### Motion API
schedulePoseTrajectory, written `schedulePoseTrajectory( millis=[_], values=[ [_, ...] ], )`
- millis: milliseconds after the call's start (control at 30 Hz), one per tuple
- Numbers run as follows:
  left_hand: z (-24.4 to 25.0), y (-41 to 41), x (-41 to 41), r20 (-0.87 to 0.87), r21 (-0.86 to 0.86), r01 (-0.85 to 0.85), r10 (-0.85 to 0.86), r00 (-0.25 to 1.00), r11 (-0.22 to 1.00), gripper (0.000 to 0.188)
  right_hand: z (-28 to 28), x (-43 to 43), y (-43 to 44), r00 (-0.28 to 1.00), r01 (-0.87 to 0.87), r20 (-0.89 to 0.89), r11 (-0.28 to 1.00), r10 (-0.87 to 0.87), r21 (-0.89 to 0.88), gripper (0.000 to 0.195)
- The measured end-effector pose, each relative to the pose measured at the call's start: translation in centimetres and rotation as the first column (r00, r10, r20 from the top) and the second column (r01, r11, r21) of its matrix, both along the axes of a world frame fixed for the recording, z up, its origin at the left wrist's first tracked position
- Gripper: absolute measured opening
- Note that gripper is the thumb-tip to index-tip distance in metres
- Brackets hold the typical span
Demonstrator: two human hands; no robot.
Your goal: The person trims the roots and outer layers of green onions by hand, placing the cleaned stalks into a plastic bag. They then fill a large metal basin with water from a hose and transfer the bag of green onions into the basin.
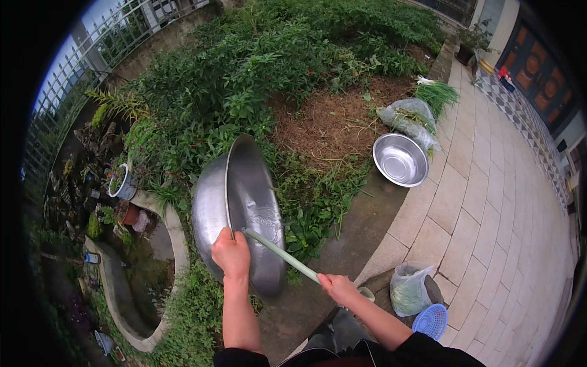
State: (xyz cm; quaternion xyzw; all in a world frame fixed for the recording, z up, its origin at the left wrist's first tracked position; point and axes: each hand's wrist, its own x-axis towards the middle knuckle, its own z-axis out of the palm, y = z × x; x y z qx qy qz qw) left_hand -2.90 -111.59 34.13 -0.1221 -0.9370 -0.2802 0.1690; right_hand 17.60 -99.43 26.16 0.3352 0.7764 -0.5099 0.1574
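Note:
My left hand [231, 254] grips the rim of a large metal basin [208, 202], which is tipped up on its side over the plants, its inside facing right. A pale green hose [289, 259] is held in my right hand [337, 289]. The hose's end points into the basin, and water runs over the inner wall. To the right, a smaller stainless steel basin [401, 160] rests at the edge of the garden bed.
Green onions [435, 94] and a plastic bag of greens [410, 117] lie beside the paving [477, 192]. Near my feet are another plastic bag [409, 291] and a blue plastic basket [431, 322]. A curved concrete pond wall [176, 247] and potted plants stand left.

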Motion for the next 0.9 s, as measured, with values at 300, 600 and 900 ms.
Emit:
schedulePoseTrajectory(
  millis=[300, 600, 900],
  values=[
    [1.5, 1.8, 2.1, 0.065, 0.156, 0.024, -0.034, 0.997, 0.987, 0.020, 0.0, 1.6, -0.3, 0.999, -0.053, 0.005, 0.997, 0.053, 0.050, 0.050],
    [0.9, 2.8, 2.8, 0.264, 0.803, -0.061, -0.262, 0.928, 0.592, 0.011, -2.1, 5.4, 2.8, 0.985, 0.174, -0.003, 0.984, -0.174, -0.040, 0.051],
    [-7.6, 0.7, 7.4, 0.553, 0.833, -0.505, -0.353, 0.754, 0.226, 0.012, -4.7, 10.1, 7.2, 0.948, 0.313, 0.034, 0.948, -0.315, 0.058, 0.057]
  ],
)
